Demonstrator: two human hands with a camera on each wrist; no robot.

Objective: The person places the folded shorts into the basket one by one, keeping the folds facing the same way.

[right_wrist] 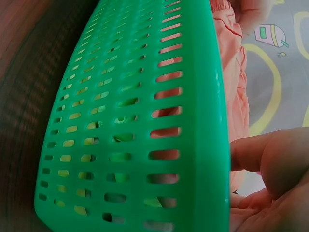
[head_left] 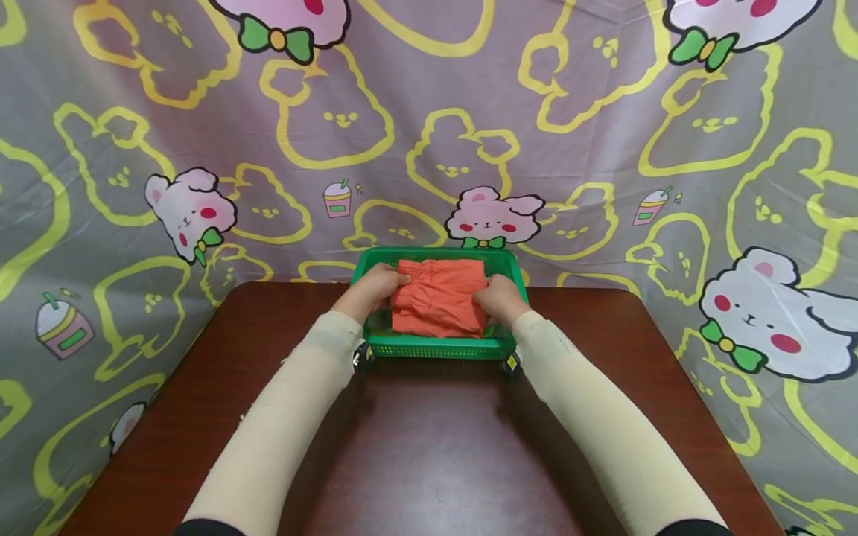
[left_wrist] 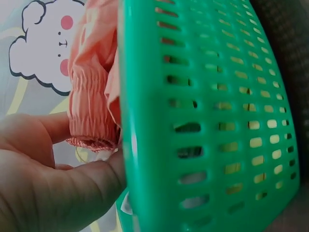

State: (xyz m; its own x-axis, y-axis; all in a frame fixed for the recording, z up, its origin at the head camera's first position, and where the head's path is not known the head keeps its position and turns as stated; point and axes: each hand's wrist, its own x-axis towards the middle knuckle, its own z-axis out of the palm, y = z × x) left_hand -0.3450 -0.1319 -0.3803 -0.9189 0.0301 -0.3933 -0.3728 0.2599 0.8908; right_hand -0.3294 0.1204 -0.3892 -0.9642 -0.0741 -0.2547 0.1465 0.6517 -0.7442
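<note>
A folded orange garment [head_left: 439, 298] with a gathered elastic edge is at the green plastic basket [head_left: 439, 348], over its opening. My left hand [head_left: 378, 286] grips the garment's left side. In the left wrist view, the thumb and fingers lie about the rolled elastic end [left_wrist: 91, 116], close to the basket rim. On the opposite side my right hand [head_left: 501, 299] holds the garment's right edge. The right wrist view shows that hand [right_wrist: 282, 179] just beyond the rim, its fingertips partly hidden by the basket wall [right_wrist: 145, 111].
The basket stands at the far edge of a dark brown table [head_left: 429, 447]. A patterned cloth [head_left: 590, 97] hangs right behind it and along both sides. Yellow and green pieces inside the basket show through its slots; their kind cannot be told.
</note>
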